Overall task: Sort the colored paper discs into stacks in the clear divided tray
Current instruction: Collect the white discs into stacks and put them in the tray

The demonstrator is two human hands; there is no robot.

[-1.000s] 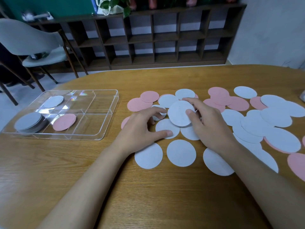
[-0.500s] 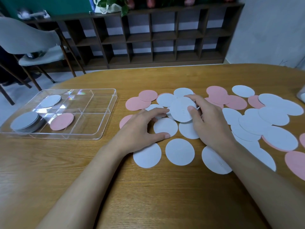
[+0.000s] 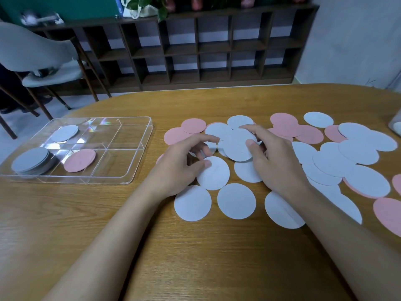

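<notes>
Gathering step: the right hand (image 3: 275,161) pinches a white disc (image 3: 237,146) mid-table; the left hand (image 3: 182,164), fingers spread, pins another disc (image 3: 213,173). Next, probably stack them, then carry left to the tray (image 3: 121,179).

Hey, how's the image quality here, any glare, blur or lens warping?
Head view: rainbow glare on the clear plastic divided tray; wide-angle bending of the dark wooden shelf; soft blur on the grey chair; even light, faint shadows under the left hand.

No text, label, brand or number can be read anywhere: the paper discs (image 3: 236,201) are blank (white and pink alike), and the clear tray (image 3: 138,153) bears no marking.
</notes>
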